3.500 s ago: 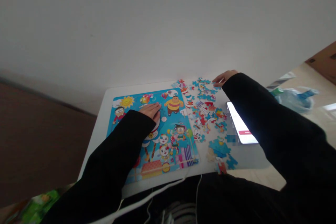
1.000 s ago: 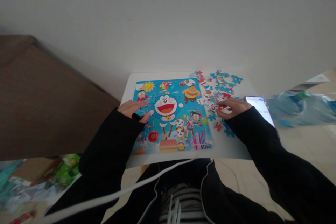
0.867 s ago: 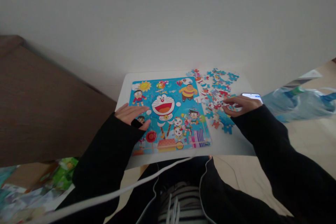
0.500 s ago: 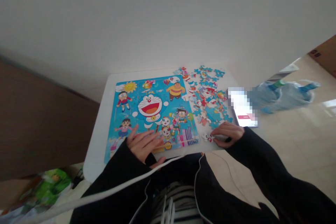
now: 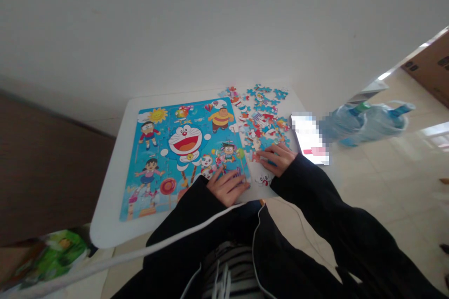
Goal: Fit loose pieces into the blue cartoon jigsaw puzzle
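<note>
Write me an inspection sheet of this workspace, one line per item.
Surface: white table, against a pale wall; too blurred to judge marks.
Job's things: blue cartoon picture board, lying flat; loose puzzle pieces to its right; a white face section apart from them, by the near edge.
Clutter: phone, screen lit, right of the pieces.
Grippers: left hand, fingers spread over the board's near right corner; right hand, fingertips at a reddish piece, grip unclear.
Cables: white cable crossing in front of the left sleeve.
Surroundings: green bag low on the left; plastic containers and cardboard box on the right.
</note>
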`<move>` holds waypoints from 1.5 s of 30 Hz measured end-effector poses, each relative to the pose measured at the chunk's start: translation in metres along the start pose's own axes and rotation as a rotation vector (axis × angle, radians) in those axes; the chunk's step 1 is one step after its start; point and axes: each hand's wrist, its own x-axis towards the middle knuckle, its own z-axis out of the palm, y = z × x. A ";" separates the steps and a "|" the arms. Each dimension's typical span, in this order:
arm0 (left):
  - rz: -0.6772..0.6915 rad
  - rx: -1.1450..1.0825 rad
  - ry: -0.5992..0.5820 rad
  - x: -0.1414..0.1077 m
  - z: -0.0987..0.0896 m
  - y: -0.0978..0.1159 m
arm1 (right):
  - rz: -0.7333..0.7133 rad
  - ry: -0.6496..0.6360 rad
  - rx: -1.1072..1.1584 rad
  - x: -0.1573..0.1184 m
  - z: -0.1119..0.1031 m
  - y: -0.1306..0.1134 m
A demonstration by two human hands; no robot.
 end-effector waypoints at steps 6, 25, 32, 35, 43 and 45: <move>-0.020 0.037 0.069 0.005 0.000 0.000 | -0.023 0.086 -0.006 -0.001 -0.001 -0.002; -0.173 0.346 -0.048 -0.033 -0.115 -0.024 | -0.286 0.033 -0.090 0.025 0.006 0.020; -0.200 0.395 -0.001 -0.070 -0.140 -0.017 | -0.121 0.069 -0.059 0.028 -0.006 0.008; -0.222 0.410 0.042 -0.078 -0.146 -0.015 | -0.034 0.102 -0.064 0.032 -0.021 0.006; -0.250 0.373 0.072 -0.074 -0.126 -0.016 | 0.122 0.157 0.130 0.049 -0.016 -0.087; -0.323 0.348 0.075 -0.069 -0.116 -0.015 | 0.048 0.172 0.185 0.053 0.012 -0.126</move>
